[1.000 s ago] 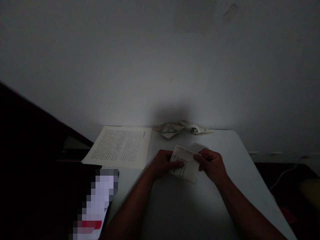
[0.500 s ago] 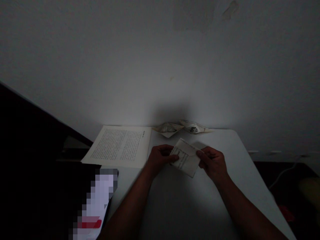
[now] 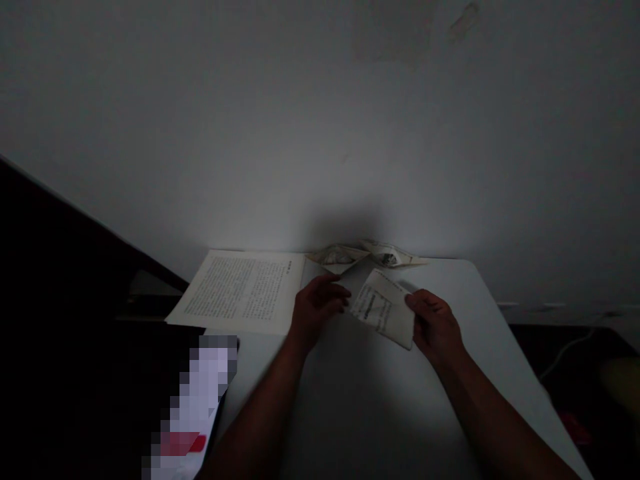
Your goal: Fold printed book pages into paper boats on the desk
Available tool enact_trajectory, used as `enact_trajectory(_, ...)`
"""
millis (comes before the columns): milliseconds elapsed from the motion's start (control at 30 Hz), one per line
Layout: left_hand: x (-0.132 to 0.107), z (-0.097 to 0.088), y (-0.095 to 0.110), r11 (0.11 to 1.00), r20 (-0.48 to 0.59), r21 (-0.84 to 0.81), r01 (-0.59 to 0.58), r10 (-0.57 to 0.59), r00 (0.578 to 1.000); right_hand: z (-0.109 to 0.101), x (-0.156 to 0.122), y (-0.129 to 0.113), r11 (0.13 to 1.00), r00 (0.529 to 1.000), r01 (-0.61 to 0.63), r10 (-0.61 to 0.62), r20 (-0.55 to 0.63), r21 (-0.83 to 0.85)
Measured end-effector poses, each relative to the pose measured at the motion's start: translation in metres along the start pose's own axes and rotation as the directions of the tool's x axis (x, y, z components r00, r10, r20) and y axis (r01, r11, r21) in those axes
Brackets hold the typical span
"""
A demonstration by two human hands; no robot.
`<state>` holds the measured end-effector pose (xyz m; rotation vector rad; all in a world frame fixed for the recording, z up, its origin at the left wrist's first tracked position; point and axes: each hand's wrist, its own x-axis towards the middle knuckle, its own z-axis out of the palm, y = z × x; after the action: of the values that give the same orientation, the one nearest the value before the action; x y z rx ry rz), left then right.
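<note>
Closest in, two bare arms reach out over the white worktop (image 3: pixel 360 413). Off to the near left of the left hand (image 3: pixel 316 305) lies a blurred block (image 3: pixel 197 400) with a red patch, well apart from both hands.

The folded paper (image 3: pixel 383 308) is between the two hands, lifted a little off the worktop. It lies to the right of the left hand and to the left of the right hand (image 3: pixel 436 325). Its long side runs from one hand across to the other, and the end by the right hand dips nearer to the person.

The right hand is pinched tight on the paper's right end, thumb on top. The left hand is loosely curled with its fingertips (image 3: pixel 344 299) right at the paper's left edge. It is too dark to tell if they grip it or only touch it. So the right hand has the surer hold.

Just left of the left hand, a printed page (image 3: pixel 245 290) lies flat. Farther out, past both hands, two folded paper shapes (image 3: pixel 339 256) sit side by side against the plain wall (image 3: pixel 320 133).
</note>
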<state>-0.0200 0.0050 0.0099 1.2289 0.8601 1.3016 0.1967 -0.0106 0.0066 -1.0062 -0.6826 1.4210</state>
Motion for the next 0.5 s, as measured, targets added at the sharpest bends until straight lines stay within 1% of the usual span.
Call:
enact_trajectory(33,-0.001,0.001,0.000,0.988,-0.008,0.119,-0.097,0.099,0.995,0.000,-0.001,0.000,1.000,0.999,-0.030,0.030,0.019,0.000)
enact_trajectory(67,-0.002,0.003,0.000,0.949,-0.005,0.245,-0.197,0.204,0.979,0.001,-0.002,0.001,0.998,0.997,-0.060,0.060,0.043,-0.006)
enact_trajectory(133,-0.005,0.008,0.001,0.827,0.056,0.436,-0.355,0.369,0.928,0.001,-0.003,0.004,0.994,0.989,-0.107,0.110,0.102,-0.035)
enact_trajectory(167,-0.007,0.010,0.002,0.768,0.101,0.499,-0.401,0.408,0.908,0.002,-0.003,0.005,0.991,0.982,-0.123,0.130,0.137,-0.057)
enact_trajectory(233,-0.010,0.013,0.003,0.679,0.190,0.576,-0.455,0.430,0.883,0.002,-0.004,0.008,0.983,0.965,-0.145,0.166,0.205,-0.112)
enact_trajectory(300,-0.011,0.014,0.004,0.621,0.259,0.612,-0.489,0.427,0.866,0.002,-0.005,0.009,0.973,0.946,-0.167,0.203,0.254,-0.158)
enact_trajectory(367,-0.010,0.014,0.005,0.591,0.302,0.600,-0.539,0.457,0.837,0.003,-0.006,0.008,0.965,0.930,-0.193,0.237,0.280,-0.176)
enact_trajectory(467,-0.008,0.015,0.004,0.597,0.335,0.516,-0.614,0.519,0.787,0.007,-0.006,0.006,0.967,0.920,-0.207,0.244,0.307,-0.147)
enact_trajectory(500,-0.007,0.016,0.004,0.621,0.340,0.480,-0.620,0.520,0.784,0.008,-0.006,0.005,0.971,0.917,-0.200,0.232,0.325,-0.129)
